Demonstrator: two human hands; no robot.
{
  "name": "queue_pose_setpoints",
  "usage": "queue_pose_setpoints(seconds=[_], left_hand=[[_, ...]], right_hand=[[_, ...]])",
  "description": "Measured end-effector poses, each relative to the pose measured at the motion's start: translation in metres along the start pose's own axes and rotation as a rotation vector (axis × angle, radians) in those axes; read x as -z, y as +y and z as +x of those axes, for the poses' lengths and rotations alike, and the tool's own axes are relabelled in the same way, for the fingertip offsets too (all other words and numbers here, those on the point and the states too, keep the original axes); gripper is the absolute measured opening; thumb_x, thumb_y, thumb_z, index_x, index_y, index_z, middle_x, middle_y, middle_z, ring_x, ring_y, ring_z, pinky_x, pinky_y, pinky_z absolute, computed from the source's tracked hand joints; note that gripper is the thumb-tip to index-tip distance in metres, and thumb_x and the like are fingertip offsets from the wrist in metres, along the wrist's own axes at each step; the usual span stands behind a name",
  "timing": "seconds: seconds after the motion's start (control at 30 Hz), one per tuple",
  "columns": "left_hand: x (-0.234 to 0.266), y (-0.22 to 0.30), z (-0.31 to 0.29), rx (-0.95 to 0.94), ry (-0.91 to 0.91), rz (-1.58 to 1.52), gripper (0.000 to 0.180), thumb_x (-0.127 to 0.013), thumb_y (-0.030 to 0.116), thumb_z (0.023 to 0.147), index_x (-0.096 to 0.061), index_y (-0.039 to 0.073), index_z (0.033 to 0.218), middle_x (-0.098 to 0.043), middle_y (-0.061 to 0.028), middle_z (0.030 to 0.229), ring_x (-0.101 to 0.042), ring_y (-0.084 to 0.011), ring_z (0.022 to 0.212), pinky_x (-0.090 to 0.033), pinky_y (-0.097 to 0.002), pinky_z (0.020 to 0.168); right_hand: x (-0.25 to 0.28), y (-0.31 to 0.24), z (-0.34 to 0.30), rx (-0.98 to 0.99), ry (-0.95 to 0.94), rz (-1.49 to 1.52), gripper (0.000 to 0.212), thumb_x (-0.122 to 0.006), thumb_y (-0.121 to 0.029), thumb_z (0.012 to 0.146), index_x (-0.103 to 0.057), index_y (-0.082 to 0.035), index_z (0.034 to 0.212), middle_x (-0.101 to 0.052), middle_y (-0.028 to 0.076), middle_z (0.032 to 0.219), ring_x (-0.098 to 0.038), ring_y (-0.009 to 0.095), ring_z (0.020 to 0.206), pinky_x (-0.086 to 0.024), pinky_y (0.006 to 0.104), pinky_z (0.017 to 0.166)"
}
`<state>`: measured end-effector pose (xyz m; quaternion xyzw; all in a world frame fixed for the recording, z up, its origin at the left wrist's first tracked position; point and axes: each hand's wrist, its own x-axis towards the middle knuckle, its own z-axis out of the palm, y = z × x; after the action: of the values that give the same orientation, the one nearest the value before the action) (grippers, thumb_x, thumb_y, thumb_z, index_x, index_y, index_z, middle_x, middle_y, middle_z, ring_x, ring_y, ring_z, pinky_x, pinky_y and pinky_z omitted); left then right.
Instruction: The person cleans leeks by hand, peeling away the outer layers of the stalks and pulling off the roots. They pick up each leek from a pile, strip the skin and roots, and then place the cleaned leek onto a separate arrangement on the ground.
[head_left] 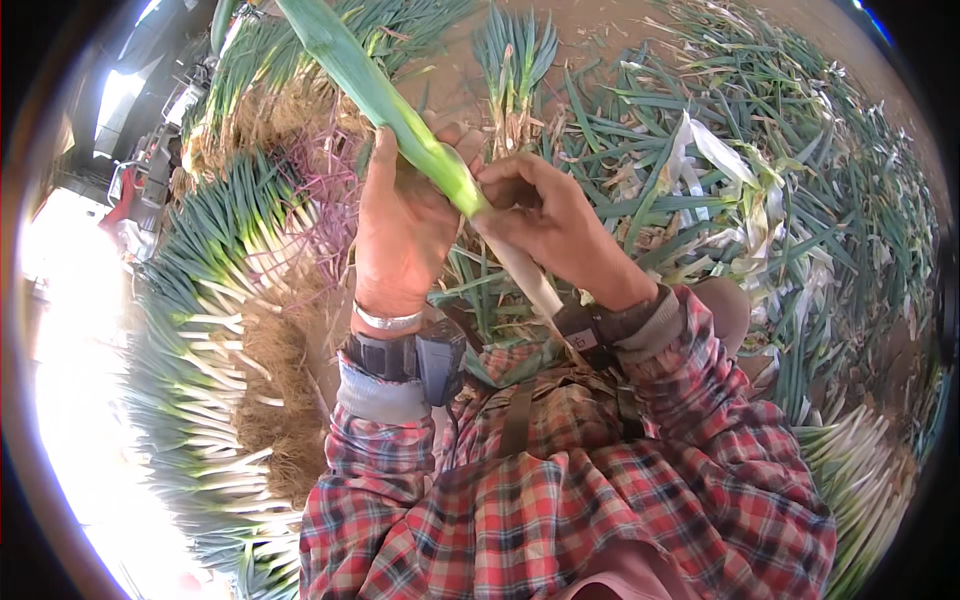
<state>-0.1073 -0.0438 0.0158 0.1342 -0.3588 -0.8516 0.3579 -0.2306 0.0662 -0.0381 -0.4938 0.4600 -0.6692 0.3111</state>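
Observation:
A long green onion (372, 80) slants across in front of me, its green leaves toward the upper left and its white stem toward my lap. My left hand (402, 240) is closed around it from below, the thumb up along the side and the fingers partly hidden behind the stalk. At the point where green turns to white, my right hand (565, 230) pinches the stalk's outer layer between thumb and fingers. The stem's lower end (545, 295) passes beside my right wrist.
Rows of green onions with roots (215, 370) curve along my left. Purple strands (325, 205) lie beside them. Stripped leaves and pale peelings (740, 190) are heaped on the right. A small bunch (515, 75) stands ahead, and more white-stemmed onions (860, 470) lie at lower right.

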Motion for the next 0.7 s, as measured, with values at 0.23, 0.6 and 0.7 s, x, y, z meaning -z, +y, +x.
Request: queue_pose_setpoints(seconds=[0.23,0.6,0.7], left_hand=[[0.007,-0.014,-0.005,0.038,-0.162,-0.024,0.038,-0.047,0.033,0.100,-0.050,0.003,0.123,-0.061,-0.0124,0.111,-0.058,-0.0228,0.102,-0.049,-0.0380,0.089],[0.007,-0.015,-0.005,-0.109,-0.014,0.304,0.026,-0.055,0.016,0.096,-0.054,-0.001,0.116,-0.062,-0.0101,0.109,-0.062,-0.0202,0.093,-0.050,-0.0310,0.076],[0.008,-0.008,-0.004,0.030,-0.016,0.159,0.030,-0.056,0.015,0.096,-0.053,-0.001,0.121,-0.062,-0.0128,0.115,-0.061,-0.0213,0.096,-0.050,-0.0319,0.079]], right_hand=[[-0.002,-0.003,0.015,-0.116,-0.003,0.168,0.022,-0.071,-0.007,0.084,-0.057,0.000,0.100,-0.059,0.001,0.086,-0.057,0.008,0.079,-0.047,0.0237,0.068],[-0.015,0.005,0.027,-0.099,-0.065,-0.207,0.029,-0.079,-0.012,0.077,-0.053,-0.004,0.087,-0.054,-0.002,0.078,-0.053,0.007,0.075,-0.044,0.0240,0.063],[-0.011,0.013,0.036,-0.165,-0.096,-0.087,0.030,-0.080,-0.012,0.076,-0.054,-0.003,0.089,-0.055,-0.001,0.079,-0.053,0.008,0.076,-0.044,0.0245,0.065]])
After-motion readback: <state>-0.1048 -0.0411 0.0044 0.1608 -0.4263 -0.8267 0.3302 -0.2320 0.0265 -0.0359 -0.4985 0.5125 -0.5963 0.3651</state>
